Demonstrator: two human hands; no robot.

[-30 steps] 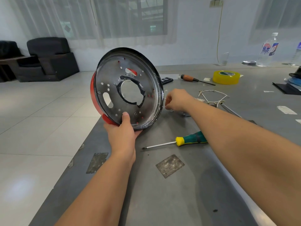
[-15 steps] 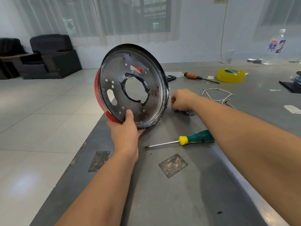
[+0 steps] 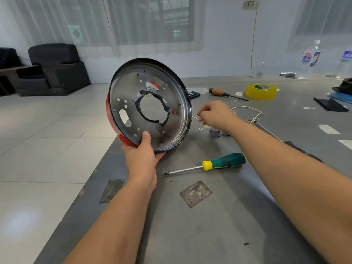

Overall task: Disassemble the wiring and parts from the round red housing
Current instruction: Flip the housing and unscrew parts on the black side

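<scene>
The round red housing stands tilted on its edge at the table's left side, its grey metal inside with a big central hole facing me. My left hand grips its lower rim, thumb pressed on the inner face. Just right of the housing my right hand hovers above the table with curled fingers, pinching what looks like a thin white wire. Under that hand lie tiny screws and small dark parts. A loop of removed white wiring lies behind the hand.
A green and yellow screwdriver lies on the grey table in front of the housing. Further back are a wooden-handled screwdriver, a yellow tape roll, plastic bottles and dark items at the right edge. The table's left edge drops to the floor.
My right hand has lifted from the small parts on the table and now sits a little higher beside the housing's rim. The housing stays in my left hand, barely shifted.
</scene>
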